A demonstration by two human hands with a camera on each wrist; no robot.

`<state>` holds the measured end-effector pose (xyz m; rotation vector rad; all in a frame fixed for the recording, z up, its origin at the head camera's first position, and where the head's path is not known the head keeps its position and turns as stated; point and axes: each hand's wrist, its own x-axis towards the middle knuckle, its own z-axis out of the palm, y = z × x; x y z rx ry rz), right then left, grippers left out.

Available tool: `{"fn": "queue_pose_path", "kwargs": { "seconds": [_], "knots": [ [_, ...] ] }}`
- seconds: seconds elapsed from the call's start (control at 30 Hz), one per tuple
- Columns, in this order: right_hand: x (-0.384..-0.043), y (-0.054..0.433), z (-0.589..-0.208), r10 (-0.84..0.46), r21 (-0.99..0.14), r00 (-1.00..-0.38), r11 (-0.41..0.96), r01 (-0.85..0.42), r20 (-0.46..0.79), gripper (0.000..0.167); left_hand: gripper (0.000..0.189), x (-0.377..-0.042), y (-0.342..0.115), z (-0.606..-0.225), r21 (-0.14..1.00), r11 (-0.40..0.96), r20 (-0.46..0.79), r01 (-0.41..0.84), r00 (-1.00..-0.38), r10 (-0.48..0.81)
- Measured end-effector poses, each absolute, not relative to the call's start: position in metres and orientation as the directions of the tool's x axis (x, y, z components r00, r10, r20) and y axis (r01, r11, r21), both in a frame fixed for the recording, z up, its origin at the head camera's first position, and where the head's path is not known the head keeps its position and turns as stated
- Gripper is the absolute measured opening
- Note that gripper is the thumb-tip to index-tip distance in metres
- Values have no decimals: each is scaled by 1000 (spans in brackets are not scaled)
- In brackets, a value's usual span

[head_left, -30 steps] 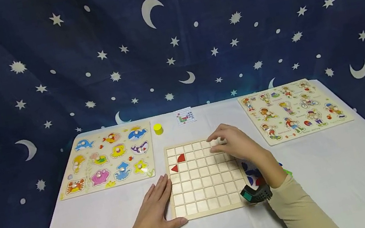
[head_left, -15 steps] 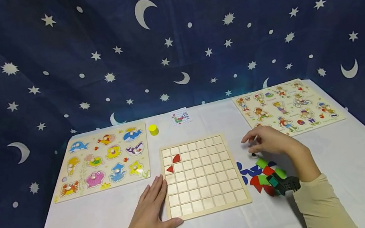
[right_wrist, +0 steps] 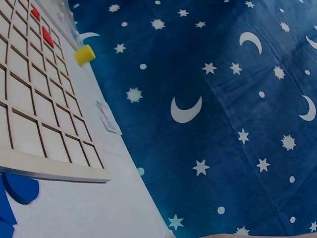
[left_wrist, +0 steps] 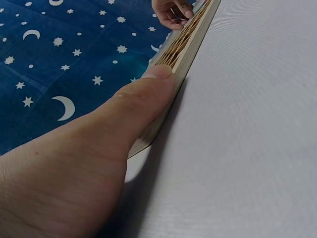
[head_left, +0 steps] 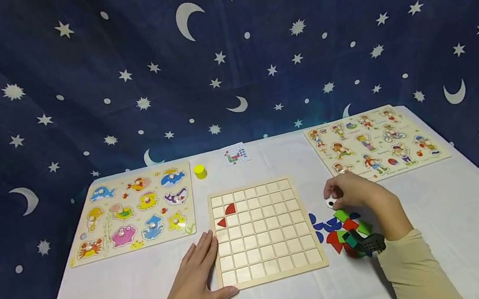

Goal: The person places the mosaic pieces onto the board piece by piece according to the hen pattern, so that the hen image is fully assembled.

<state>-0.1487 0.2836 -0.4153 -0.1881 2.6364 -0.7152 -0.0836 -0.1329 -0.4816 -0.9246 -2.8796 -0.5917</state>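
Note:
In the head view, a wooden grid board (head_left: 266, 233) lies at the middle of the table. Near its upper left are a red quarter-circle piece (head_left: 230, 209) and a red triangle piece (head_left: 222, 222). My left hand (head_left: 197, 280) rests along the board's left side, fingers extended, with the thumb at the front corner; the left wrist view shows this thumb (left_wrist: 143, 99) on the rim. Right of the board, my right hand (head_left: 357, 190) pinches a white disc with a black dot (head_left: 330, 203). Only a sliver of that hand shows in the right wrist view.
Loose blue, green and red pieces (head_left: 350, 224) lie beside the board, partly under the right wrist. A sea-animal puzzle (head_left: 107, 204) stands left, a sports puzzle (head_left: 348, 135) right. Behind the board are a yellow cylinder (head_left: 200, 171) and a pattern card (head_left: 235, 154).
My right hand has moved from over the board's far right corner to the white disc beside the loose pieces, its fingers closing on it. The left hand has stayed on the board.

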Motion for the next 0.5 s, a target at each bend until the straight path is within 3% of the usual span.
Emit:
{"fn": "queue_pose_path", "kwargs": {
  "seconds": [0.23,0.5],
  "knots": [
    [-152,277,-419,-184,-493,-920,870,11,-346,16,111,-84,-133,-482,346,743,169,573,-817,551],
    [-157,268,-423,-188,-469,-940,883,-34,-285,15,112,-85,-133,-481,348,743,171,572,-818,549]
  ]
}}
